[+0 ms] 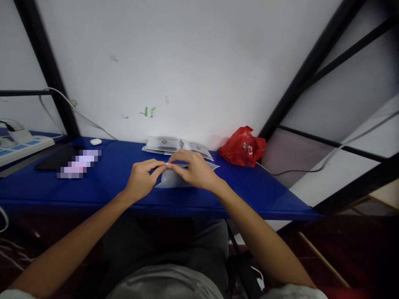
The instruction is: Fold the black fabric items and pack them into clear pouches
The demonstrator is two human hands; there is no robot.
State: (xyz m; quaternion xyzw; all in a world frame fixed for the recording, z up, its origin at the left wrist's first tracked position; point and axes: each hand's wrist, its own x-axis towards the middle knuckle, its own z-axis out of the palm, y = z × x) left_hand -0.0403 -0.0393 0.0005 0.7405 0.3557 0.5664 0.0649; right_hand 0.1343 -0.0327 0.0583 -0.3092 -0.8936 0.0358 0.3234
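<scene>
In the head view, the thumb and forefinger of the left hand [141, 178] and of the right hand [199, 170] meet, pinched on a small pale bit that seems to be the edge of the translucent bag [174, 178]. The bag lies on the blue desk [112, 166], directly below the fingertips and rightward from them, its long axis apparently running crosswise; the right hand, reaching over it, is nearer its middle. Beyond the fingers lie printed packets [162, 144]; farther right sits a red bag [238, 145].
</scene>
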